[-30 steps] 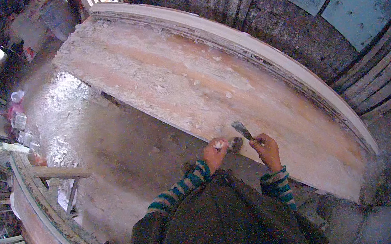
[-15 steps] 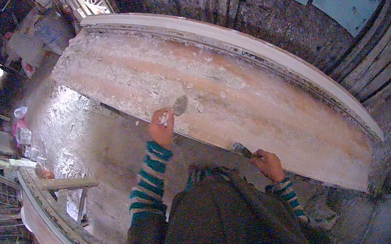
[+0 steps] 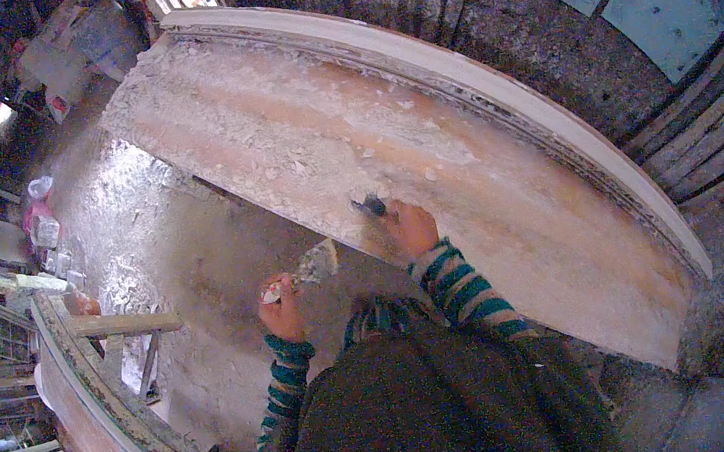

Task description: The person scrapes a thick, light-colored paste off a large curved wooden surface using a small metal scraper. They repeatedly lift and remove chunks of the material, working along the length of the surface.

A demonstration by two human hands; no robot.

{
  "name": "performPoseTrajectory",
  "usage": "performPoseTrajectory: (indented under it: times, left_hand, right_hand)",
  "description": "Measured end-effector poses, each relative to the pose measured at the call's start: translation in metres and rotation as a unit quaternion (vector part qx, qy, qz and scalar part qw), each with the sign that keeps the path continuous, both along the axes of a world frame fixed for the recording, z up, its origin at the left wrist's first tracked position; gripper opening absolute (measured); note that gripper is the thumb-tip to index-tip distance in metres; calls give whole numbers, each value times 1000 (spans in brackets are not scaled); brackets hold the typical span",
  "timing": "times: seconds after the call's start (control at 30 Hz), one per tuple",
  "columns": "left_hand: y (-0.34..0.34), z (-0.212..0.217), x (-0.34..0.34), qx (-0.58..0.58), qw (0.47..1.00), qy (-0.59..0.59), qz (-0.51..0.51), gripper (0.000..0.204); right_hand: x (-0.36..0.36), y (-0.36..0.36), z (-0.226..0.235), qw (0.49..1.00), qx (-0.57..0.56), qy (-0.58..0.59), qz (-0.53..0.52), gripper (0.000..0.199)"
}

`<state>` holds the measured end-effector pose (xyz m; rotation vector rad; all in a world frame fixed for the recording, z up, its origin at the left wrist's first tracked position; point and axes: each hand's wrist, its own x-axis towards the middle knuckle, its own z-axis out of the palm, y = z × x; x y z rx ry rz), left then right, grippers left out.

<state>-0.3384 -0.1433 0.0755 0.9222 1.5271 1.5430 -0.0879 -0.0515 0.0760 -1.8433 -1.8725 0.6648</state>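
A broad, dust-covered wooden panel [image 3: 508,215] with a raised edge moulding stretches diagonally before me. My left hand [image 3: 281,307] grips a putty knife [image 3: 319,262], its wide blade caked with pale residue. That blade is just off the panel's near edge, over the floor. Over the panel, my right hand [image 3: 413,228] is closed round a short dark brush [image 3: 370,205]. Its end is at the dusty surface; whether it touches is hard to tell. Pale flakes [image 3: 298,163] lie scattered on the panel's left half.
A curved wooden piece [image 3: 95,430] with a crossbar [image 3: 126,324] stands at my lower left. Beyond it a pink and white bag [image 3: 42,220] sits on the dusty floor [image 3: 193,277]. Dark boards and pale blue sheets [image 3: 674,6] line the far right.
My left hand has drawn back from the panel with the putty knife, toward me. My right hand has moved left and farther in, bringing the brush over the panel.
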Motion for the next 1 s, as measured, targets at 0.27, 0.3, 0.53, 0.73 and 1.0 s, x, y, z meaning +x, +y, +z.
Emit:
performPoseTrajectory:
  times: [0.27,0.3,0.53,0.73,1.0]
  left_hand:
    - [7,-15,89,6,973,39,-226,18]
    - [11,-14,108,13,963,15,-269,19]
    - [112,-90,141,-69,940,217,-252,17]
    - [188,11,19,105,919,349,-151,15]
    - [142,37,-32,131,980,132,-76,9]
  right_hand:
    - [79,-30,38,999,0,24,-30,26]
    - [92,-49,46,998,-28,-10,-51,27]
    - [137,-181,39,957,-136,-31,-255,25]
    - [88,-198,54,962,-137,64,-228,24]
    - [23,-128,-20,999,31,16,-22,24]
